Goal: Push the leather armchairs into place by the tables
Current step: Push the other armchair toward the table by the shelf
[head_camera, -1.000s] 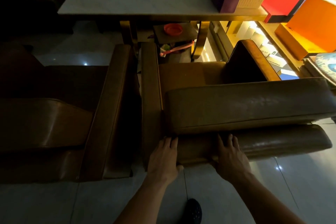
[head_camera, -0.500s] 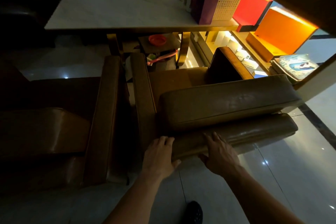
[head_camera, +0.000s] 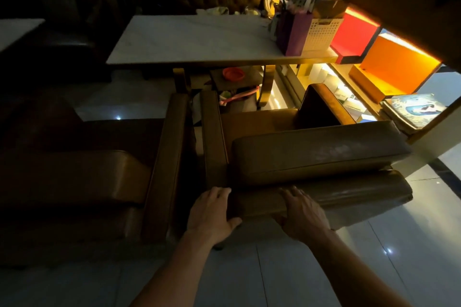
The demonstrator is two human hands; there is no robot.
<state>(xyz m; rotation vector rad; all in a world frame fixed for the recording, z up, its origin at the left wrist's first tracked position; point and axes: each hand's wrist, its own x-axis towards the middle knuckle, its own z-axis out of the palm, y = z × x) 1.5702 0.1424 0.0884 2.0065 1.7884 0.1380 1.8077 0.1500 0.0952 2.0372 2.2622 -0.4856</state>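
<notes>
Head view showed my left hand and right hand spread flat on the armchair back. I judged even, low pressure would slide it straight toward the table.

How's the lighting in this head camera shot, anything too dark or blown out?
Head view: very dim overall; the left armchair sinks into shadow, while the right armchair under both hands, left hand and right hand, stays readable. Head view: the lit orange panel glows harshly, and small glare spots dot the glossy floor. Wide-angle bending shows at the edges.
</notes>
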